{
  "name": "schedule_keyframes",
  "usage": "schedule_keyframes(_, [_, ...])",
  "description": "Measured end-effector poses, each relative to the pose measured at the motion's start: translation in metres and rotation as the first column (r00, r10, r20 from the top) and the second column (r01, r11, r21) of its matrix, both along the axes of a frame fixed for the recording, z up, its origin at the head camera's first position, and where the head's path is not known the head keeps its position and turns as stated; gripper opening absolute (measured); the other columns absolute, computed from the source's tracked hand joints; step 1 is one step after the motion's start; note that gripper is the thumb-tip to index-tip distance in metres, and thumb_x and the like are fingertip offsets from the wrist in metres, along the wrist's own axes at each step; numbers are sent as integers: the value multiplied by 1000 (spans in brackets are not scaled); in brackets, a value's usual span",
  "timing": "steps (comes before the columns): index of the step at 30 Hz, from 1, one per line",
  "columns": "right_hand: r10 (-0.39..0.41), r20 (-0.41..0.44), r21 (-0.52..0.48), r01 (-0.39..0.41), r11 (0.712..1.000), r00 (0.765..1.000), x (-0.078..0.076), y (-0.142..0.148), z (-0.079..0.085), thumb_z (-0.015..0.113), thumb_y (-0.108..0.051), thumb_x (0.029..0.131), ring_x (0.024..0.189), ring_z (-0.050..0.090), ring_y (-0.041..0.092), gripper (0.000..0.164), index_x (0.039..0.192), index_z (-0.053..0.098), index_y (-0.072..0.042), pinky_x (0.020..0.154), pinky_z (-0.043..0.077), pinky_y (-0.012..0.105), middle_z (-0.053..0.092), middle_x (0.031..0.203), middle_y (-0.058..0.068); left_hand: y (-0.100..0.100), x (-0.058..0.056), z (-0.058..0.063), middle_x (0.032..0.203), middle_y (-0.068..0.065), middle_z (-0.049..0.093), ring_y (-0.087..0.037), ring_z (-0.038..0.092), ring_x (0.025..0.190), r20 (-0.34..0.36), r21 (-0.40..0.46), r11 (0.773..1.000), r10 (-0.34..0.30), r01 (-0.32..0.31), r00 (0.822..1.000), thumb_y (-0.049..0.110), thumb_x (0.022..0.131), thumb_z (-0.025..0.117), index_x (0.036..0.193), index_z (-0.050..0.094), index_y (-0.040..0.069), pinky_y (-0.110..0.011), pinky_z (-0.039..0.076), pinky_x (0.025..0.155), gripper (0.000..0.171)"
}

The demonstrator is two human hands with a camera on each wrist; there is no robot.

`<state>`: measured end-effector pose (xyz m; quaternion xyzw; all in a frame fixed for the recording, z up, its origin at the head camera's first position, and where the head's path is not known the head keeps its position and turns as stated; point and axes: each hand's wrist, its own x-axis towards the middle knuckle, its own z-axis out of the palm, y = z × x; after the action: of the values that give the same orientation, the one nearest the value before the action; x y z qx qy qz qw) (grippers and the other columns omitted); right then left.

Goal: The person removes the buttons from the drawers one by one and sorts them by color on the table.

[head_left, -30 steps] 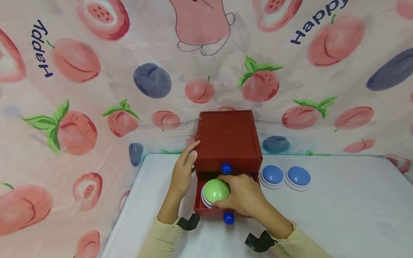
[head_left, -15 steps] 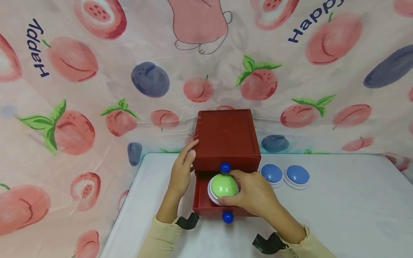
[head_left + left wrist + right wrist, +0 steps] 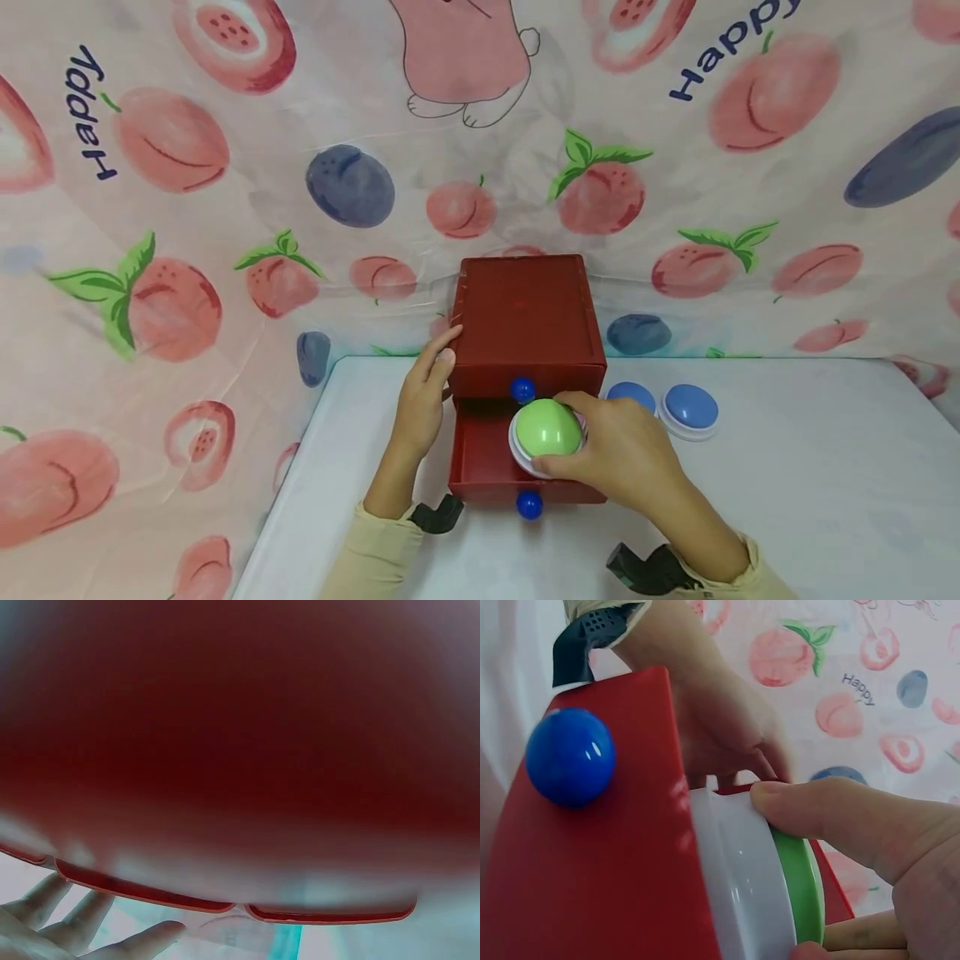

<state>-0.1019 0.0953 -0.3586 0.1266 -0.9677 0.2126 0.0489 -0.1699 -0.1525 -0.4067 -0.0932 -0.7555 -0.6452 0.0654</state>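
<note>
A red two-drawer box [image 3: 528, 312] stands against the back cloth, its lower drawer [image 3: 477, 446] pulled out. Inside that drawer, toward the right, is a domed green push button [image 3: 549, 427] on a white base [image 3: 742, 870]. My right hand [image 3: 633, 454] pinches it from the right, thumb at the front and fingers behind. A bit of pink shows beyond the dome, mostly hidden by the hand. My left hand [image 3: 422, 408] rests along the box's left side, fingers extended; the left wrist view catches some fingers [image 3: 142, 941] beside the blurred red wall.
Two blue push buttons with white bases sit right of the box; the right hand partly covers the nearer blue button [image 3: 632, 396], and the farther blue button [image 3: 691, 408] shows whole. Blue ball knobs mark the upper drawer [image 3: 523, 390] and lower drawer front [image 3: 529, 505]. Fruit-print cloth [image 3: 465, 150] hangs behind.
My right hand has moved the green push button rightward across the lower drawer, from its left side to its right. The left hand stays in place on the box.
</note>
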Motion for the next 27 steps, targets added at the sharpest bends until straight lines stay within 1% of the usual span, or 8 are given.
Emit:
schedule_keyframes(5, [-12, -16, -22, 11, 1000, 1000, 2, 17, 7, 87, -67, 64, 79, 67, 18, 76, 120, 72, -18, 61, 51, 33, 77, 92, 0, 1, 0, 1, 155, 0, 47, -32, 52, 136, -2, -2, 1000, 2, -2, 1000, 44, 108, 43, 147, 52, 38, -67, 48, 101, 40])
schedule_keyframes(8, [-7, -20, -38, 7, 999, 1000, 3, 28, 11, 85, -70, 65, 77, 66, 16, 79, 122, 72, -17, 60, 49, 32, 77, 93, 0, 1, 0, 0, 155, 0, 47, -32, 52, 136, -1, -10, 1000, 3, -3, 1000, 44, 108, 43, 148, 51, 38, -67, 48, 101, 41])
schedule_keyframes(13, [-11, -11, -45, 10, 999, 1000, 4, 46, 13, 85, -70, 66, 68, 56, 12, 77, 123, 71, -20, 58, 42, 29, 67, 71, -10, 1, 1, 0, 155, 0, 47, -32, 53, 135, -4, -21, 1000, 6, -6, 1000, 44, 108, 43, 148, 51, 38, -66, 49, 100, 41])
schedule_keyframes(16, [-26, -6, -35, 26, 999, 1000, 5, 55, 14, 84, -71, 66, 66, 52, 12, 76, 123, 71, -22, 58, 41, 29, 61, 66, -12, 0, 0, 1, 156, 1, 46, -31, 53, 135, -3, -24, 1000, 6, -6, 1000, 45, 108, 42, 148, 51, 39, -66, 49, 100, 41])
schedule_keyframes(20, [-41, -21, -24, 40, 999, 999, 6, 66, 13, 85, -70, 66, 67, 52, 12, 78, 123, 71, -19, 59, 42, 29, 66, 75, -9, -1, 1, 1, 157, 1, 45, -32, 52, 136, -2, -25, 1000, 10, -10, 1000, 45, 108, 42, 148, 51, 39, -67, 48, 101, 41])
schedule_keyframes(22, [-51, -31, -15, 51, 999, 998, 7, 73, 11, 86, -68, 66, 65, 51, 13, 78, 123, 71, -17, 58, 42, 28, 65, 72, -8, -1, 1, 1, 157, 1, 45, -32, 52, 136, 1, -22, 1000, 9, -9, 1000, 45, 108, 43, 148, 51, 39, -68, 48, 101, 41])
schedule_keyframes(24, [-60, -44, -11, 59, 998, 997, 6, 82, 9, 86, -67, 67, 65, 54, 14, 77, 122, 72, -16, 58, 42, 28, 68, 73, -7, -1, 1, 2, 156, 1, 45, -32, 52, 136, 3, -18, 1000, 7, -7, 1000, 45, 108, 43, 148, 51, 39, -67, 48, 101, 41])
schedule_keyframes(27, [-86, -41, 1, 86, 996, 995, 5, 94, 3, 84, -70, 67, 71, 59, 19, 80, 122, 72, -14, 58, 43, 29, 74, 80, 1, 0, 1, 2, 156, 0, 46, -32, 53, 134, 5, -11, 1000, 0, 0, 1000, 45, 108, 43, 148, 51, 38, -67, 48, 101, 41])
